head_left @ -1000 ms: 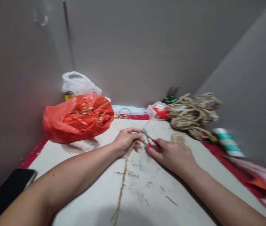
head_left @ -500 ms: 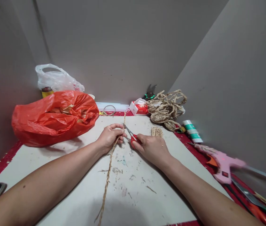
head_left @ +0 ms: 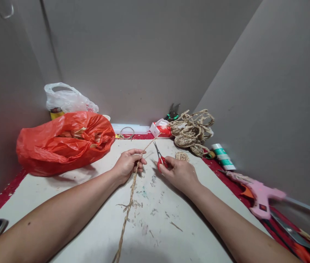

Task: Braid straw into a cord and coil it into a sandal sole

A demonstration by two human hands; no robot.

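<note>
A thin braided straw cord (head_left: 131,193) runs from the near edge of the white board up through my left hand (head_left: 128,165). My left thumb and fingers pinch it, and its thin free end slants up to the right past them. Red-handled scissors (head_left: 160,160) are in my right hand (head_left: 181,174), fingers around the handles. Their blades point up and away, slightly apart, to the right of the cord and not touching it. A small coiled piece of braid (head_left: 182,156) lies just beyond my right hand.
At the left a red plastic bag (head_left: 64,146) holds straw. Bundled braided rope (head_left: 191,131) sits at the back right beside a tissue pack (head_left: 160,129) and green-handled pliers (head_left: 172,113). A pink glue gun (head_left: 264,199) and large shears (head_left: 289,228) line the right edge. Fibre scraps dot the board (head_left: 89,233).
My right hand has drawn the scissors away from the cord, to the right. The cord's free end now leans right instead of standing nearly straight up.
</note>
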